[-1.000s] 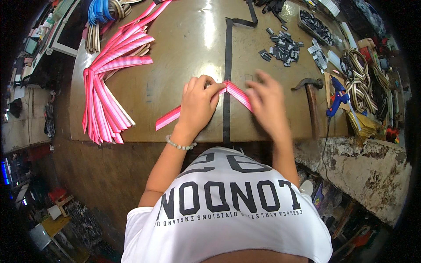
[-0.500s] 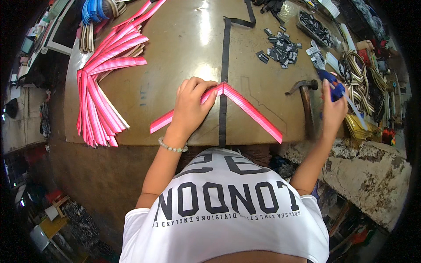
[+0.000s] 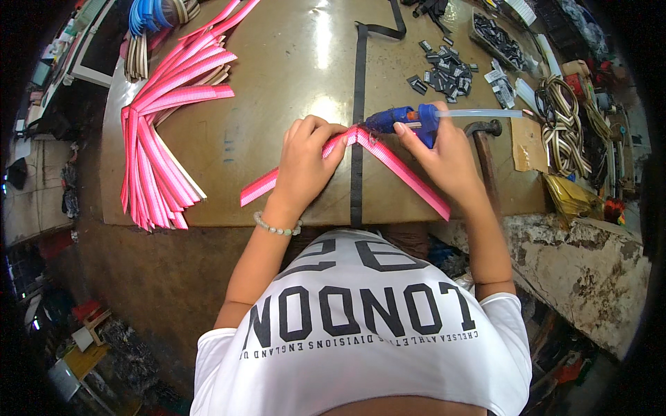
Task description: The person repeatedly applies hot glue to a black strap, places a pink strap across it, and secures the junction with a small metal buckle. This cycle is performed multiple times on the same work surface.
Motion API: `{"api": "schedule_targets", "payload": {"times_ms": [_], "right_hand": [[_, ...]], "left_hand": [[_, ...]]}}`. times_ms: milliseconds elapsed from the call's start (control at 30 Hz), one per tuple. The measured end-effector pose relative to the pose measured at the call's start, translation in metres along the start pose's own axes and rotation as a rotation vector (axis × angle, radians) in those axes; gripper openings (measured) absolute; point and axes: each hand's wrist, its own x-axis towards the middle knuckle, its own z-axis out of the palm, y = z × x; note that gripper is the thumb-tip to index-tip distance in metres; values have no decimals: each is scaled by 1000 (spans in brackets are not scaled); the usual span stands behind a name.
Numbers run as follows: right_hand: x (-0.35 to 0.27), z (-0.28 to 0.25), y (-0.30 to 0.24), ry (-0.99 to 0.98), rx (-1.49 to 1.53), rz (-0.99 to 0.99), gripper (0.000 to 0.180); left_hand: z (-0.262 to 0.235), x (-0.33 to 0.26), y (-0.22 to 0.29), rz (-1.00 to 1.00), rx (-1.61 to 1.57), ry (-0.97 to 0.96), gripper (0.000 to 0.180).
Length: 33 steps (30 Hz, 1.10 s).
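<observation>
My left hand [image 3: 310,156] pinches a pink striped strap [image 3: 409,175] just left of its peak, where it bends into an upside-down V. Beneath that peak, a black strap [image 3: 358,76] runs up and down the table. In my right hand [image 3: 444,149] is a blue hot glue gun [image 3: 399,120], a clear glue stick [image 3: 485,113] jutting from its back. The gun's nozzle end is at the strap's bend, just right of my left fingertips; whether it touches cannot be made out.
A fan of folded pink straps [image 3: 156,166] lies on the left of the table. Beside my right forearm rests a hammer [image 3: 485,159]. Farther back are a pile of small black labels [image 3: 447,73] and a tray of black pieces [image 3: 499,38]. Coiled striped cords [image 3: 565,132] sit at the right edge.
My right hand has brought the glue gun from the table's right side, left to the strap's bend. A brown cardboard piece now shows where it was. My left hand keeps its pinch.
</observation>
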Motion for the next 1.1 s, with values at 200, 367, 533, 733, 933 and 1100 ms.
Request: {"api": "schedule_targets", "payload": {"times_ms": [200,367,533,733,933,1100], "right_hand": [[-17,5,0,18,34,-79,47],[-40,-4,-1,-91,31,-118,42],[-48,-38,50,159,428,110,34],[-37,-86,162,816,-310,531,59],[-72,-99,108,258,-376,617,49],[33,-22,81,296,-62,-335,23]], "left_hand": [[0,0,1,9,8,7,15],[0,0,-2,16,27,5,15],[2,-1,-3,-13,-2,-8,15],[0,1,0,-34,1,-25,15],[1,0,1,-44,22,-19,13],[2,1,2,-54,24,-34,15]]}}
